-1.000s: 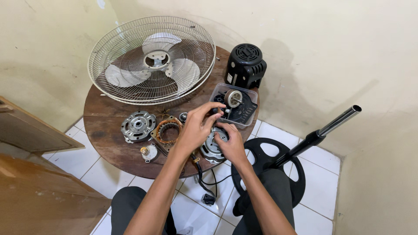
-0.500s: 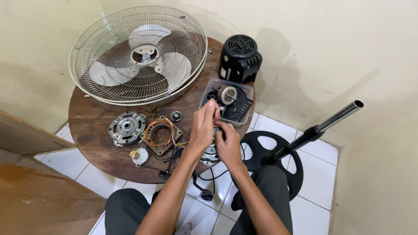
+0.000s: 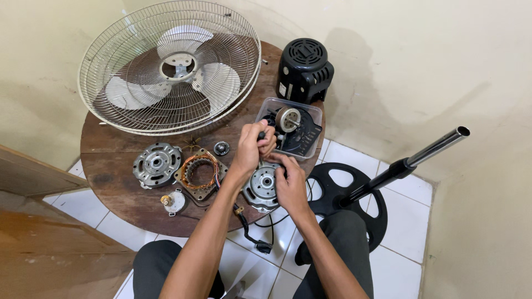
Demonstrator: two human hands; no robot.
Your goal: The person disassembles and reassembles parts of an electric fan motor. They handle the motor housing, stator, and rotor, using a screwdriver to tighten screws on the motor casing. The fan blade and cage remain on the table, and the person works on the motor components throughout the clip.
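pinching something small and dark that i cannot make out, the fingers of the left hand (image 3: 252, 148) are curled shut just above the round metal motor cover (image 3: 262, 185); the right hand (image 3: 290, 185) lies against that cover's right side, fingers bent around its rim, holding it at the near edge of the round wooden table (image 3: 111, 182). since half a second ago the left hand has risen slightly toward the clear plastic tray (image 3: 315, 113) of dark parts, while the right has stayed on the cover. just left sit the copper-wound stator (image 3: 198, 174) and a second metal cover (image 3: 157, 163). the wire fan guard (image 3: 169, 66) fills the table's far side, the black motor housing (image 3: 304, 69) stands at the far right edge, and the black stand base (image 3: 354, 194) with its pole crowds the floor to the right
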